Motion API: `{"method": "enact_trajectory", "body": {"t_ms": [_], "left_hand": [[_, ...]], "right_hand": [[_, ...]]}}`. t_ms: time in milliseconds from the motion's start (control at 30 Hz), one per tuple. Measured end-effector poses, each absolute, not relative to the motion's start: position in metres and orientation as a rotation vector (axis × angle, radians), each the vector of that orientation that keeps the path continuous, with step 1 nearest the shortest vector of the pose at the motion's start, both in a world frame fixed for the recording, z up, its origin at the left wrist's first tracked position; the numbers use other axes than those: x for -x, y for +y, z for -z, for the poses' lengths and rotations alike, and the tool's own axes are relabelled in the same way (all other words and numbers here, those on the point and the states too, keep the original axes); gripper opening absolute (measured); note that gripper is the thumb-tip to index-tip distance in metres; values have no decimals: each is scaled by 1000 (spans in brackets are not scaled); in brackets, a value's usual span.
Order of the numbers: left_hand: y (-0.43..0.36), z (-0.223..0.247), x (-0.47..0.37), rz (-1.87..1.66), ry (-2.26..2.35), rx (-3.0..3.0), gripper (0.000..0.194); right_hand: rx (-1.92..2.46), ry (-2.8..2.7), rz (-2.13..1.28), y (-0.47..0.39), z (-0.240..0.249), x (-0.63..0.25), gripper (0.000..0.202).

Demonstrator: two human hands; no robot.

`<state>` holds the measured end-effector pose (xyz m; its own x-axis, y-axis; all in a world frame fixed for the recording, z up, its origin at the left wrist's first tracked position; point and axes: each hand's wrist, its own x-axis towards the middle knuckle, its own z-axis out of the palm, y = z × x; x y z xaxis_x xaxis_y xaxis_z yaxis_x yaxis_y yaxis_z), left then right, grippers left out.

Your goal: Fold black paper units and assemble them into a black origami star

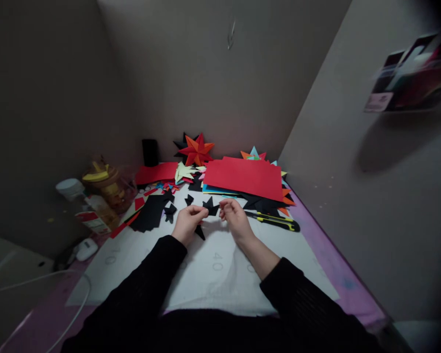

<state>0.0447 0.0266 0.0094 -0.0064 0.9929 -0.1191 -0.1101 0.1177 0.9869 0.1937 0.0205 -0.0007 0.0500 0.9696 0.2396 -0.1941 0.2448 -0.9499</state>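
Thumb and fingers of my left hand (189, 223) pinch a folded black paper piece (210, 206) with pointed tips. My right hand (235, 219) is curled at the right edge of that piece, its fingertips close to it; whether they touch is too small to tell. A black paper point (200, 232) shows below my left hand. Small folded black pieces (170, 212) lie to the left, beside a stack of black paper (149, 213). A yellow and black utility knife (279, 222) rests right of my right hand.
Red sheets (244, 177) lie on other paper at the back. Behind them stand a red and orange paper star (196, 149) and another multicolored star (254, 154). A bottle (91, 208), a yellow-lidded container (103, 181) and a white cable (81, 306) are on the left.
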Motion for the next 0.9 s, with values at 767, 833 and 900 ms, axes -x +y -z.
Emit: {"method": "enact_trajectory", "body": {"t_ms": [767, 833, 900], "left_hand": [[21, -12, -46, -1134, 959, -1306, 23], [22, -12, -44, -1158, 987, -1275, 24], [22, -14, -41, -1122, 1010, -1168, 26]], "right_hand": [[1058, -1114, -1195, 21, 1, -201, 19], [1072, -1102, -1182, 21, 0, -201, 21], [1076, -1090, -1157, 21, -1, -202, 22]]}}
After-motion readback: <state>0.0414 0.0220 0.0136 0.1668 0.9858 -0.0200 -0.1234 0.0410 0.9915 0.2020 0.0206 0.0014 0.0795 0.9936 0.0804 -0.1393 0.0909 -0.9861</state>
